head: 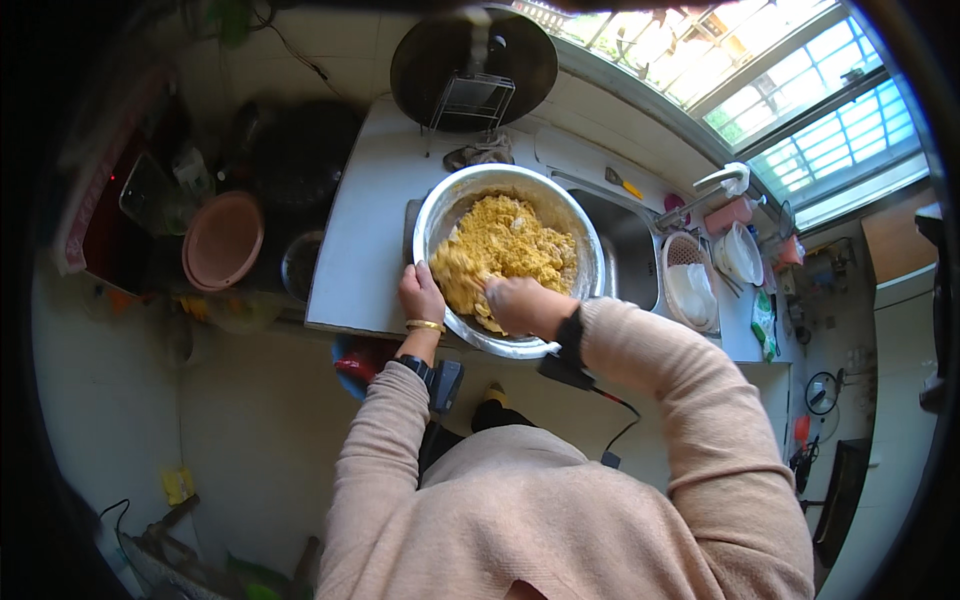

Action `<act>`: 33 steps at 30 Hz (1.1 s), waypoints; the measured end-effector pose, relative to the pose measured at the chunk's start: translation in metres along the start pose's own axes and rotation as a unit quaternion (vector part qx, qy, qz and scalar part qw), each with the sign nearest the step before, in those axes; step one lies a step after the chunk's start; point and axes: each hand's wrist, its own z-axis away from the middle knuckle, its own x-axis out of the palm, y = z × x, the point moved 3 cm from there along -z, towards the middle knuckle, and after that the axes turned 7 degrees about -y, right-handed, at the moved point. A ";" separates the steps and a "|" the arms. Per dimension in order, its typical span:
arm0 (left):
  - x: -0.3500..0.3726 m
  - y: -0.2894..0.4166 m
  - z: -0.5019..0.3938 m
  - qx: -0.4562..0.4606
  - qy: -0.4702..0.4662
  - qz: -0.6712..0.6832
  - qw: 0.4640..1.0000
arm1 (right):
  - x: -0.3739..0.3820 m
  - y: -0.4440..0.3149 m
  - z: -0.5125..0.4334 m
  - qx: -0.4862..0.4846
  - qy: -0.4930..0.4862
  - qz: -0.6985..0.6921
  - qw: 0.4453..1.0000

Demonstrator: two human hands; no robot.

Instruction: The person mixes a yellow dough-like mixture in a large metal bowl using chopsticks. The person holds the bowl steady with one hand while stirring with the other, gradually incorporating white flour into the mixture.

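A wide metal basin [598, 259] sits on the white countertop, partly over the near-left edge of the sink. Inside it lies a crumbly yellow dough-like mixture [517, 236], with paler floury bits around its edge. My left hand [421, 294] grips the basin's left rim, thumb on top. Curled low over the mixture, at the near side of the basin, is my right hand [521, 304]. Motion blurs the mixture just left of its fingers. Whether those fingers hold a utensil or the mixture itself is not clear.
Right of the basin is a steel sink [626, 240] with a faucet [694, 206]. Beyond it stands an oval pink strainer basket [686, 255]. A large dark wok lid [427, 67] leans behind a wire rack [472, 97]. A pink basin [223, 240] sits left, near the dark stove.
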 end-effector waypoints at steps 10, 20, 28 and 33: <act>0.000 -0.004 -0.003 0.002 -0.012 0.017 1.000 | 0.006 0.011 -0.092 0.048 0.020 -0.173 0.984; 0.000 -0.005 -0.005 0.011 0.003 -0.024 1.000 | 0.030 0.086 -0.004 -0.013 -0.085 -0.866 0.492; 0.002 -0.008 -0.004 0.002 -0.005 -0.035 0.999 | 0.034 0.080 0.085 -0.087 -0.103 -0.878 0.459; -0.001 -0.005 -0.003 0.005 -0.009 -0.042 0.999 | 0.016 0.103 0.089 0.077 0.121 -0.274 0.951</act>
